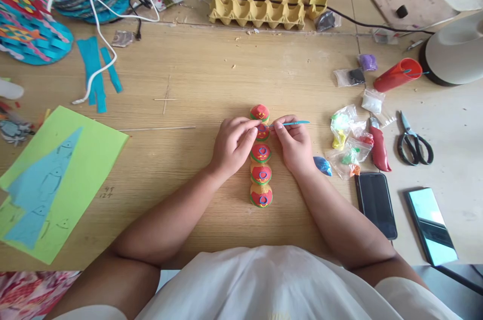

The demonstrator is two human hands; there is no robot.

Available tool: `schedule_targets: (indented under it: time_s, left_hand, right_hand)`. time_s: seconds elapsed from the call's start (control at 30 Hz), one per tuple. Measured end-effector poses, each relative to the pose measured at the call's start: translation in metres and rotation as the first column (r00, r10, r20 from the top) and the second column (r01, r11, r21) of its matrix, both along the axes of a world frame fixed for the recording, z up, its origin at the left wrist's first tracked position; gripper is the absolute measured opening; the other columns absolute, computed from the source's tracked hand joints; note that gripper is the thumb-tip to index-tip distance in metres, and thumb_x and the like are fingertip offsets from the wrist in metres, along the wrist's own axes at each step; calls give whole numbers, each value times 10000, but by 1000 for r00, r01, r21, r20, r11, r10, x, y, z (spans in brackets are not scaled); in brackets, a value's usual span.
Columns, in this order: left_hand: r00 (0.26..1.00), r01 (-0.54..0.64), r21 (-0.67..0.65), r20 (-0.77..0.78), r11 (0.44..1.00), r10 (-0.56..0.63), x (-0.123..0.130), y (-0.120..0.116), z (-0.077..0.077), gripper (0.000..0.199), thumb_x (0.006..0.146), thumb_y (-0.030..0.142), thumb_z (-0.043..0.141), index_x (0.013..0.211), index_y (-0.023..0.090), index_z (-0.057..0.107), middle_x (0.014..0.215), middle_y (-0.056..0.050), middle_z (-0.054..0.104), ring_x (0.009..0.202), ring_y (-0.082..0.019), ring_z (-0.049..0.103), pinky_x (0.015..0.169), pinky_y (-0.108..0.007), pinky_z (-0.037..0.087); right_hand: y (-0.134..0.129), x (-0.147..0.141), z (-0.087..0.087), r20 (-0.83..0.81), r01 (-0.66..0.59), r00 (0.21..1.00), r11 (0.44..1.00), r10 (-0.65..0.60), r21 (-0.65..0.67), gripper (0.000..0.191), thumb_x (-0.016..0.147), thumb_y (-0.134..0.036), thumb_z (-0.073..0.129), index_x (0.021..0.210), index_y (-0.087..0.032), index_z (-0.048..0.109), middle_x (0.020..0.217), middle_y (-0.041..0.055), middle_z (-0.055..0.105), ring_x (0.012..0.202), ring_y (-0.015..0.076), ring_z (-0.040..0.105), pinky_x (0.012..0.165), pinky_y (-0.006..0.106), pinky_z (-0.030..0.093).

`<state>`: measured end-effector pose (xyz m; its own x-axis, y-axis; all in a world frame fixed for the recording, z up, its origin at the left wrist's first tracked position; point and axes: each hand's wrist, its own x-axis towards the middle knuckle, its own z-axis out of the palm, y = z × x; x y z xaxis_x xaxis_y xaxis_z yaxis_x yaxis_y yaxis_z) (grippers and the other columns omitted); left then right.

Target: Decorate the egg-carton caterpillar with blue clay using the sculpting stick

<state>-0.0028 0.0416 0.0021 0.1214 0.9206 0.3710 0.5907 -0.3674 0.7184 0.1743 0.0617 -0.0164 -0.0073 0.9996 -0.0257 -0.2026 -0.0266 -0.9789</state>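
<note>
A strip of egg-carton cups (261, 174) stands lengthwise before me, covered in red and green clay. The farthest cup (260, 112) bears a small yellow face; the others have blue rings and yellow marks. My left hand (236, 141) reaches in from the left, its thumb and fingers closed at the edge of the second cup from the far end. In a pinch, my right hand (296, 141) holds a blue clay modelling tool (300, 123), with its thin tip pointing left at that same cup. The fingertips partly cover the cup.
To the right lie bagged clay (350, 151), a red-handled cutter (379, 146), scissors (414, 139), two phones (376, 204) and a tipped red cup (396, 76). Egg cartons (260, 8) stand at the back. Green paper (94, 144), a thin stick (162, 129) and a white cord (98, 23) are left.
</note>
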Motion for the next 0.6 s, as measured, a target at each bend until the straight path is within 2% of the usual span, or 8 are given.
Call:
schedule_targets:
  time_s: [0.1, 0.3, 0.6]
  left_hand:
    - [1000, -1, -3, -1, 1000, 1, 0, 0, 0, 379, 1085, 415, 441, 1193, 210, 741, 1149, -71, 748, 1080, -203, 651, 1011, -360, 478]
    - [1000, -8, -22, -8, 1000, 8, 0, 0, 1, 404, 1086, 442, 423, 1192, 219, 743, 1157, -74, 745, 1086, -211, 650, 1020, -367, 476]
    - [1000, -10, -26, -22, 1000, 9, 0, 0, 1, 425, 1087, 459, 407, 1187, 223, 745, 1151, -77, 749, 1094, -213, 657, 1021, -368, 482]
  right_hand:
    - [0, 0, -1, 28, -7, 1000, 1000, 7, 6, 325, 860, -563, 788, 910, -270, 657, 817, -25, 673, 765, 140, 651, 744, 282, 577]
    - [1, 0, -2, -28, -18, 999, 1000, 18, -1, 312, 848, -537, 813, 904, -268, 664, 798, -35, 678, 745, 123, 652, 705, 251, 565]
    - [2, 0, -3, 56, -26, 998, 1000, 26, 0, 327, 875, -569, 765, 922, -268, 643, 802, -21, 664, 748, 149, 654, 720, 293, 582]
